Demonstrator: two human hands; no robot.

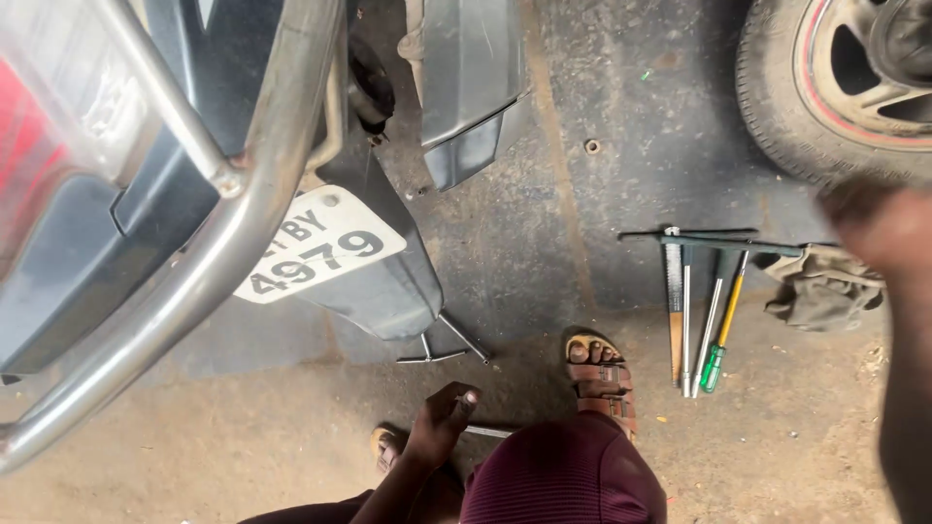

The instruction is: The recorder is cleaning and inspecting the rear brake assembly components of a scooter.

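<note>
My left hand (439, 423) hangs low over the ground beside my knee, fingers curled around a thin metal rod (493, 431) that sticks out to the right. My right hand (869, 218) is raised close to the camera at the right edge and is badly blurred, so its fingers cannot be read. It hovers above a crumpled grey rag (823, 288). Left of the rag a row of hand tools (694, 311) lies on the ground: a flat file, long metal shafts and a screwdriver with a green and yellow handle (719, 351).
The rear of a motorbike fills the left: a silver guard bar (238, 218), a white number plate (318, 245) on a dark mudguard (388, 291). A metal T-shaped tool (445, 349) lies under it. A tyre (777, 87) is top right. My sandalled foot (600, 378) stands on dirty concrete.
</note>
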